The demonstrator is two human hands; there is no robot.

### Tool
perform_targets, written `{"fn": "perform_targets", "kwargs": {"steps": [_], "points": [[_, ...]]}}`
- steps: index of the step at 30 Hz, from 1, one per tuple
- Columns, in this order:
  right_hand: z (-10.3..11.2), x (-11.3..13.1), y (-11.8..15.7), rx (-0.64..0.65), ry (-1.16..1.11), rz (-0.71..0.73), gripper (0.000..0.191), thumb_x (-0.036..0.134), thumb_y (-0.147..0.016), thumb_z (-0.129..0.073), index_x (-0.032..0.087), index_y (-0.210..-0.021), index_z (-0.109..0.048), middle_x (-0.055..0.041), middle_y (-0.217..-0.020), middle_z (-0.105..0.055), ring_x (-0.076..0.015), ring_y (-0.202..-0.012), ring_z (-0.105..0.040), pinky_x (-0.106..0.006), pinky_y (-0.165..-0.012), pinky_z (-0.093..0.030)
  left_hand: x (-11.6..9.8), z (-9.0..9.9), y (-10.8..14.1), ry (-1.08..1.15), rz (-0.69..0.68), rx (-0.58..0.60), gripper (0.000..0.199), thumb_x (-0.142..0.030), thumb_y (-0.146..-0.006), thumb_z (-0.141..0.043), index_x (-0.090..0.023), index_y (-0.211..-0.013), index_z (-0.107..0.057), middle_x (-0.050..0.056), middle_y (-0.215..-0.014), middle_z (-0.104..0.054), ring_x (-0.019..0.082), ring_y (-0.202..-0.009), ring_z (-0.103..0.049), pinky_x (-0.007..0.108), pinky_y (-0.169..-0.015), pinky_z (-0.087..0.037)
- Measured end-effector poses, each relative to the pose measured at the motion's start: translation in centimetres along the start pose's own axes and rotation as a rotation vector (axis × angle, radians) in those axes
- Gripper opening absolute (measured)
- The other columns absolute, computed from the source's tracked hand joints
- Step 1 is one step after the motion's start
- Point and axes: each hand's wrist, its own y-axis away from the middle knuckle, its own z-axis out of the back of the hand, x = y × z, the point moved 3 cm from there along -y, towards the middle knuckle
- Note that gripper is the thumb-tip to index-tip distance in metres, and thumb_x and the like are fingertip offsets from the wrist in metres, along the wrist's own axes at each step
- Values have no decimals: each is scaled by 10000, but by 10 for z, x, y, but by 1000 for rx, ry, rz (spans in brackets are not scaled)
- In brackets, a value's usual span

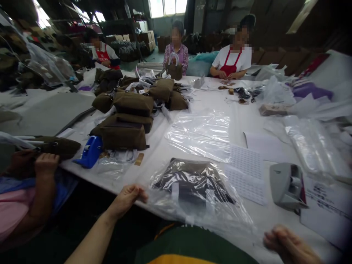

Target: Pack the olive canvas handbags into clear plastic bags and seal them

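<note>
In front of me on the table lies a dark handbag (189, 183) inside a clear plastic bag (233, 216). Two pale straps show through the plastic, towards me. My left hand (128, 200) is closed in a pinch at the left corner of the plastic bag's near edge. At the near right corner, my right hand (287, 244) is also closed, its fingers curled together at the plastic and slightly blurred. Between both hands the plastic stretches along the table's front edge.
Brown handbags (123, 132) are piled at left, beside a blue tape dispenser (92, 150). Flat plastic bags (200, 132) lie beyond; label sheets (244, 172) and a grey tape dispenser (287, 185) stand right. A co-worker's hands (46, 161) hold a bag at left; several people sit opposite.
</note>
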Motion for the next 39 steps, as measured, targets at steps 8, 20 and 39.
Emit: {"fn": "perform_targets", "kwargs": {"steps": [8,20,39], "points": [[-150,254,-61,104,-27,669,175,341,-708,-708,194,-709,-613,8,-707,-659,-130,-652,-628,-286,-742,-531,-166,-51,-150,123,-382,-116,170,-268,-816,-617,-112,-763,-576,47,-649,-677,140,-607,-656,274,-669,-516],[-44,118,-89,237,466,482,374,504,-608,-754,155,-659,-630,-102,-725,-675,-230,-750,-638,-331,-730,-512,-59,-9,-100,-367,-225,243,375,-508,-778,-591,-139,-784,-663,102,-801,-716,191,-783,-668,292,-757,-497],[-197,-118,-51,626,1270,400,596,401,-644,-702,152,-1172,-581,-139,-1169,-543,-297,-1104,-468,-391,-999,-338,64,7,-88,-862,-237,667,171,-436,-683,-698,-268,-686,-732,54,-773,-710,212,-876,-638,304,-839,-453]]}}
